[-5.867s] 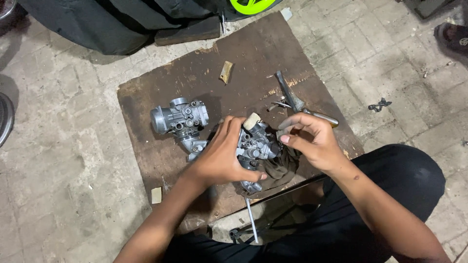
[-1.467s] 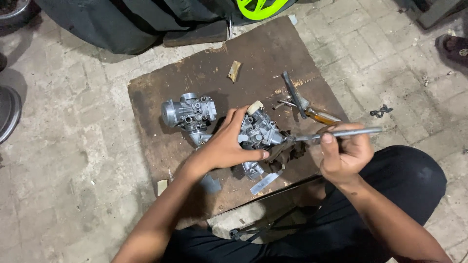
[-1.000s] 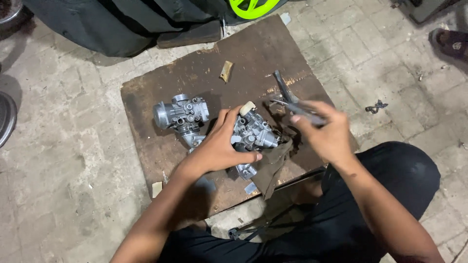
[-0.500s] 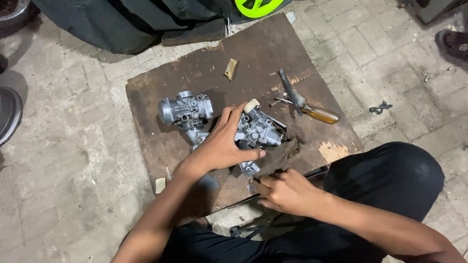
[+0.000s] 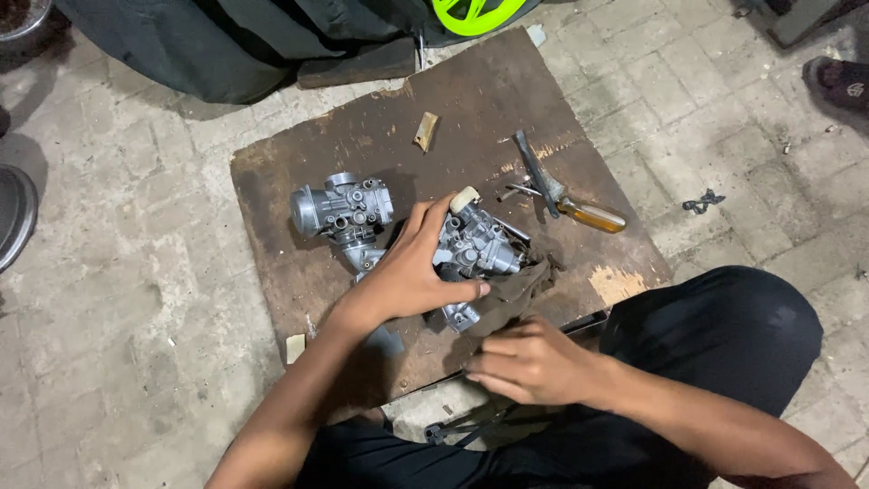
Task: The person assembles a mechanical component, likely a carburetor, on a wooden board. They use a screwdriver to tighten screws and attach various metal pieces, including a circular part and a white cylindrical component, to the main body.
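Gripping the grey metal carburettor [image 5: 475, 249] mid-board with your left hand [image 5: 412, 272], your right hand [image 5: 529, 362] pinches the brown rag [image 5: 516, 290] near the brown wooden board's [image 5: 299, 272] front edge.

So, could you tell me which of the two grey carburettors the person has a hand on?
The right-hand carburettor, beside the brown rag: the left hand grips it. The other carburettor, further left on the board, lies untouched.
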